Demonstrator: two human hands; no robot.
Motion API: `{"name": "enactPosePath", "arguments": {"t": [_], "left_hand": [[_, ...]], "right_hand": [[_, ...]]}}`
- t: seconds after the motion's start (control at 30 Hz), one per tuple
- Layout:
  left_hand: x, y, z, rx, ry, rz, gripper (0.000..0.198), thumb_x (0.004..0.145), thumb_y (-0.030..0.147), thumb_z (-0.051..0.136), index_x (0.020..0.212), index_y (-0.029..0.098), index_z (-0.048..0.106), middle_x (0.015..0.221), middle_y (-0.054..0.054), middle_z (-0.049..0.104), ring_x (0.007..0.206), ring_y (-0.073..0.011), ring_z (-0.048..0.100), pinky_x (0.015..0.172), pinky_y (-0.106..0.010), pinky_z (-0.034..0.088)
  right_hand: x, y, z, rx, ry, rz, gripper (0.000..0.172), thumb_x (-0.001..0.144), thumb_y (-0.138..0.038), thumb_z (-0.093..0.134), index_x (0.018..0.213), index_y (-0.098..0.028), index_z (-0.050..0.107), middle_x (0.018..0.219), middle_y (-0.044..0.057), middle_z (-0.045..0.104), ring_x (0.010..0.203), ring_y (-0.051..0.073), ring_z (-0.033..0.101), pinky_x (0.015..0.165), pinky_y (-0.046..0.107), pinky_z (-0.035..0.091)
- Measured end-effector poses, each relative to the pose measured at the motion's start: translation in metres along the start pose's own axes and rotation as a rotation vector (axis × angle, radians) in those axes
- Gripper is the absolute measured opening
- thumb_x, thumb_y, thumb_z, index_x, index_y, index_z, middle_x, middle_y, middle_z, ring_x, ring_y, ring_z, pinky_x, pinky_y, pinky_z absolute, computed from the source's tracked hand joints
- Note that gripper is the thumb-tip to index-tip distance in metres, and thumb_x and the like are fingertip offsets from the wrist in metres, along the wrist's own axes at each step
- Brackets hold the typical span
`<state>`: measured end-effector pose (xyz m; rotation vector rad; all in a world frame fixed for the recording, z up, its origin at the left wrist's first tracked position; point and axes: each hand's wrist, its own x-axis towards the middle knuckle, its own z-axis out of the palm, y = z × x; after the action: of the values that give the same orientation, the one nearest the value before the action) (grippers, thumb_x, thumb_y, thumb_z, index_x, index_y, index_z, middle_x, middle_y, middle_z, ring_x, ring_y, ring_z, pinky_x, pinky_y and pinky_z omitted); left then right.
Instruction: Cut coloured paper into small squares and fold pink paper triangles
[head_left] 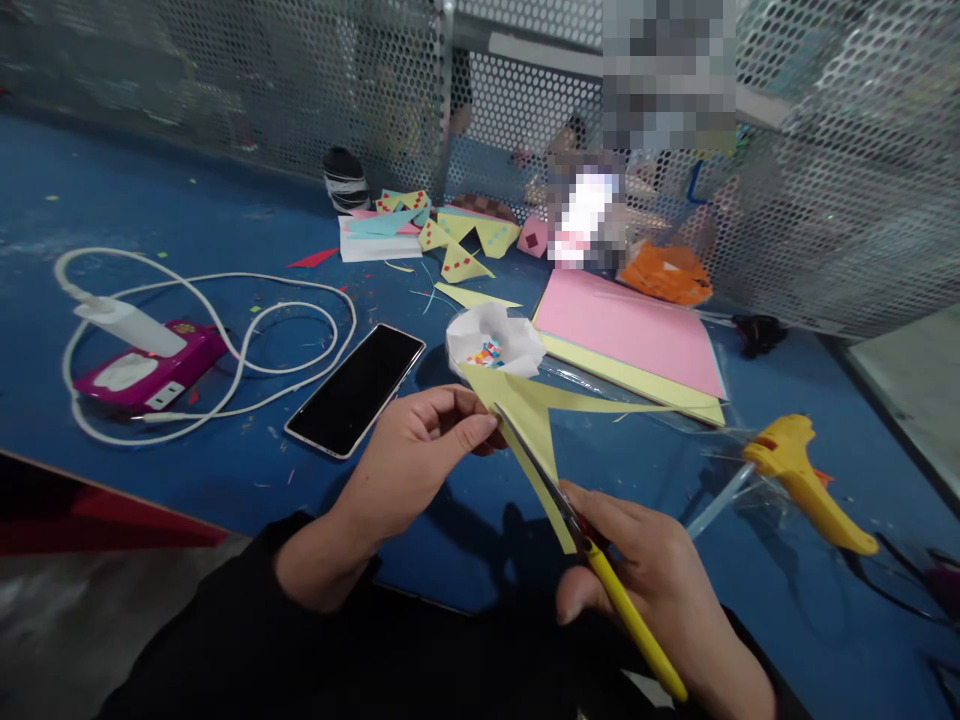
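Pale-yellow angular paper [531,408], pinched by my left hand [420,445], could be miscut if it bends; my right hand [664,560] holds yellow-handled metal scissors [600,565].

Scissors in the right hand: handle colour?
The visible scissors handle is yellow; the head view, the only one, shows it.

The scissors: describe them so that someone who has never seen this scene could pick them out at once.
At the near edge of the blue table, find the right hand. It holds the scissors, blades against pale yellow paper. Unlike the yellow glue gun lying to the right, they have slim metal blades.
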<state>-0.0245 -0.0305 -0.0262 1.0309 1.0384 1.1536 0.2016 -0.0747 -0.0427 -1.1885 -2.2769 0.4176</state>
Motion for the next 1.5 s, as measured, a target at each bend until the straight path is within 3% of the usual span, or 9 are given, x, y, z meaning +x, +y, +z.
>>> {"name": "enactPosePath", "arguments": {"t": [0.13,0.3,0.47,0.63,0.93,1.2,1.4,1.5], "left_hand": [[0.0003,-0.0012,-0.0003,-0.008,0.004,0.004,0.007,0.080,0.025,0.074,0.081,0.017,0.074,0.076,0.000,0.072,0.070,-0.0130,0.067,0.071,-0.026,0.057],[0.0009,-0.0012,-0.0005,-0.031,-0.006,0.015,0.006,0.081,0.023,0.075,0.078,0.018,0.073,0.077,0.001,0.072,0.070,-0.0113,0.067,0.070,-0.023,0.056],[0.0015,-0.0001,-0.0013,-0.039,-0.009,0.023,0.006,0.080,0.023,0.075,0.075,0.019,0.073,0.075,0.001,0.071,0.068,-0.0113,0.065,0.068,-0.023,0.054],[0.0022,-0.0007,-0.0038,0.001,0.062,0.046,0.008,0.082,0.027,0.073,0.082,0.019,0.074,0.077,-0.001,0.073,0.071,-0.0139,0.067,0.069,-0.025,0.054],[0.0028,0.0007,-0.0034,-0.006,0.057,0.058,0.006,0.083,0.020,0.073,0.078,0.020,0.074,0.074,0.002,0.071,0.069,-0.0102,0.066,0.068,-0.021,0.054],[0.0025,0.0010,-0.0035,-0.060,0.036,0.052,0.005,0.084,0.019,0.073,0.079,0.020,0.076,0.073,0.003,0.070,0.068,-0.0079,0.065,0.068,-0.017,0.054],[0.0037,-0.0021,-0.0042,-0.103,0.029,0.045,0.005,0.083,0.019,0.075,0.079,0.020,0.076,0.073,0.004,0.069,0.068,-0.0068,0.063,0.067,-0.015,0.054],[0.0043,-0.0030,-0.0041,-0.114,0.012,0.046,0.005,0.083,0.018,0.074,0.079,0.019,0.076,0.074,0.004,0.070,0.068,-0.0066,0.063,0.067,-0.015,0.054]], "right_hand": [[0.0013,-0.0012,-0.0007,-0.014,-0.001,-0.010,0.061,0.092,-0.065,0.053,0.108,-0.010,0.071,0.080,0.011,0.078,0.058,0.020,0.072,0.051,0.028,0.057],[0.0036,-0.0041,-0.0016,0.019,-0.014,0.022,0.061,0.090,-0.069,0.053,0.107,-0.013,0.072,0.070,0.004,0.074,0.055,0.018,0.070,0.049,0.024,0.054],[0.0029,-0.0037,-0.0022,0.007,-0.007,0.028,0.069,0.086,-0.074,0.052,0.106,-0.011,0.073,0.073,0.007,0.076,0.057,0.019,0.071,0.051,0.026,0.056],[0.0022,-0.0025,-0.0032,-0.029,-0.008,0.032,0.075,0.084,-0.079,0.046,0.103,-0.012,0.074,0.072,0.008,0.075,0.053,0.019,0.070,0.048,0.027,0.056],[0.0027,-0.0029,-0.0042,-0.053,-0.010,0.045,0.067,0.089,-0.073,0.051,0.099,-0.011,0.075,0.068,0.006,0.073,0.051,0.019,0.069,0.047,0.028,0.055],[0.0020,-0.0026,-0.0045,-0.048,-0.001,0.053,0.080,0.078,-0.081,0.057,0.109,-0.010,0.073,0.075,0.008,0.077,0.057,0.022,0.073,0.049,0.030,0.058],[0.0009,-0.0019,-0.0050,-0.096,-0.011,0.068,0.096,0.072,-0.092,0.046,0.111,-0.008,0.071,0.077,0.012,0.078,0.058,0.025,0.075,0.047,0.032,0.058],[0.0015,-0.0023,-0.0048,-0.103,-0.008,0.060,0.096,0.072,-0.093,0.043,0.110,-0.009,0.070,0.079,0.013,0.078,0.059,0.025,0.075,0.048,0.032,0.058]]}}
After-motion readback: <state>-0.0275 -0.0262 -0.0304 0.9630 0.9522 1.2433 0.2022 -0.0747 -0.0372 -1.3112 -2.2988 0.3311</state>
